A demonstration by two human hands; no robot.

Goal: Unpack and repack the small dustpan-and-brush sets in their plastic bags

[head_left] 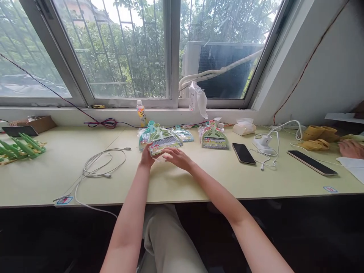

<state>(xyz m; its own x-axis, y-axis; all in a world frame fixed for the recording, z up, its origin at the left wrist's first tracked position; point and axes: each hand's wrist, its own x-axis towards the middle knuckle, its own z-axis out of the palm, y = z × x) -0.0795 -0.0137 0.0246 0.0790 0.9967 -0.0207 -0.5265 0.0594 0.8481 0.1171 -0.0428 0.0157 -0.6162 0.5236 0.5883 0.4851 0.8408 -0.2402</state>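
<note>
A plastic-wrapped green dustpan and brush set (165, 140) is tilted up from the table, its label along the lower edge. My left hand (147, 156) is closed around its lower left corner. Over the lower right edge reaches my right hand (178, 158), fingers stretched out and apart, touching the wrapping near a loose clear flap. Behind it lie a teal dustpan set (144, 137) and a blue one (184, 134), both wrapped and partly covered. To the right is a stack of wrapped sets with a green dustpan set (215, 136) on top and a red rim behind.
White cables (93, 167) lie coiled at left, near green plastic plant-like pieces (21, 149). A bottle (141, 113) stands by the window. At right are a phone (243, 153), a charger (263, 143), another phone (311, 162), yellow tape rolls (315, 136) and another person's hand (351, 148).
</note>
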